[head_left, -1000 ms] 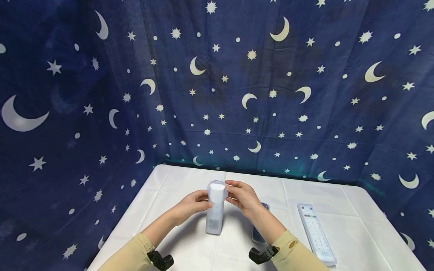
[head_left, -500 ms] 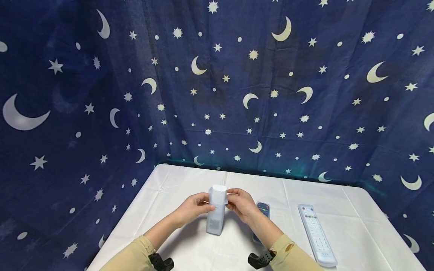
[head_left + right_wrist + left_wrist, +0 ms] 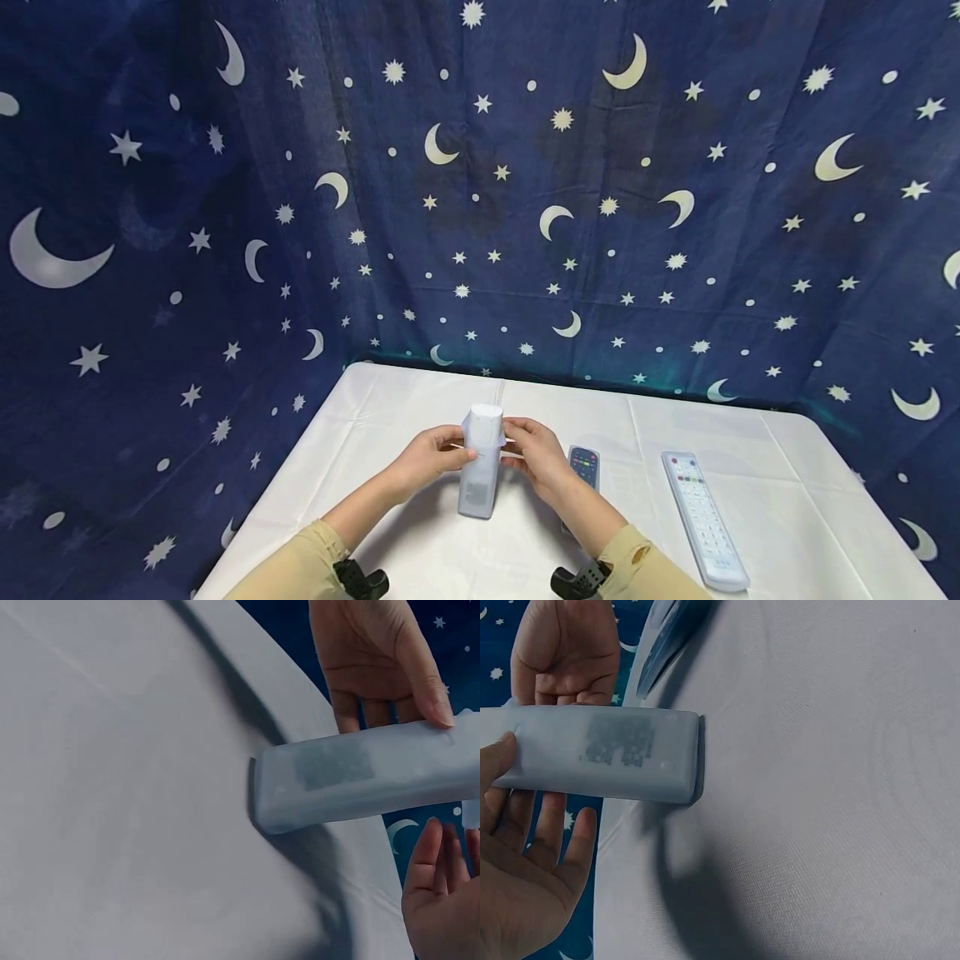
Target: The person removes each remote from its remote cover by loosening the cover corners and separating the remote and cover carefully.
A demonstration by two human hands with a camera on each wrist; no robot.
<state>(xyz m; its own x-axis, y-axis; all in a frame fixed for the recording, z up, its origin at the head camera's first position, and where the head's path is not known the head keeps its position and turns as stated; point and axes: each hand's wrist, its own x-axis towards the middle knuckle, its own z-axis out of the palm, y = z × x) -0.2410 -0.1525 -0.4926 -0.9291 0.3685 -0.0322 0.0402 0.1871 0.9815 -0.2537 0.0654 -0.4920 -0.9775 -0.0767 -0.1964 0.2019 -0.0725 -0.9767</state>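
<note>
A white remote control [image 3: 487,415] stands on end over the table, its bare top sticking out of a translucent silicone cover [image 3: 477,487]. The cover's loose edge flares out around the upper part, and a dark label shows through lower down, also on the cover [image 3: 641,754] in the left wrist view. My left hand [image 3: 426,457] grips the covered remote from the left, thumb on the near face and fingers behind. At the right side, my right hand [image 3: 538,452] pinches the cover's loose edge; a flap [image 3: 471,814] of it shows at those fingertips in the right wrist view.
A dark remote control [image 3: 583,467] lies beyond my right forearm, partly hidden by it. Further right, a white remote control [image 3: 705,521] in a clear cover lies on the white tablecloth [image 3: 405,392]. A starry curtain [image 3: 517,200] rises behind and left of the table.
The cover's flared edge has moved down from around the remote's top, leaving more of the white end bare. My right hand has moved slightly down; the left hand keeps its grip.
</note>
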